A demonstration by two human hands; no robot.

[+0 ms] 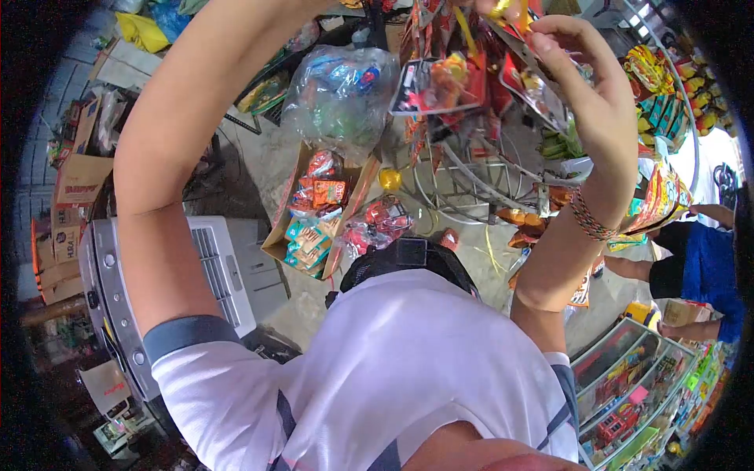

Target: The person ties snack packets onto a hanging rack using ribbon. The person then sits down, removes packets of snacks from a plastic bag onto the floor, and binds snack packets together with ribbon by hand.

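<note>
At the top edge, a bunch of hanging red and black packets [440,85] is in front of me, some blurred. Fingertips of my left hand [503,8] show at the frame's edge, closed on a shiny yellow strip [521,17]; the rest of that hand is out of view. Beside it, my right hand [593,82], with a woven bracelet at the wrist, has its thumb and forefinger brought together at the packets' upper right. What they pinch is too small to tell.
A clear bag [338,98] lies behind an open carton [276,243] of snack packs. Wire racks [471,177] stand below the packets. A grey-white appliance [228,267] is at left, a glass display case [628,385] at lower right. Another person's blue clothing [711,271] shows at right.
</note>
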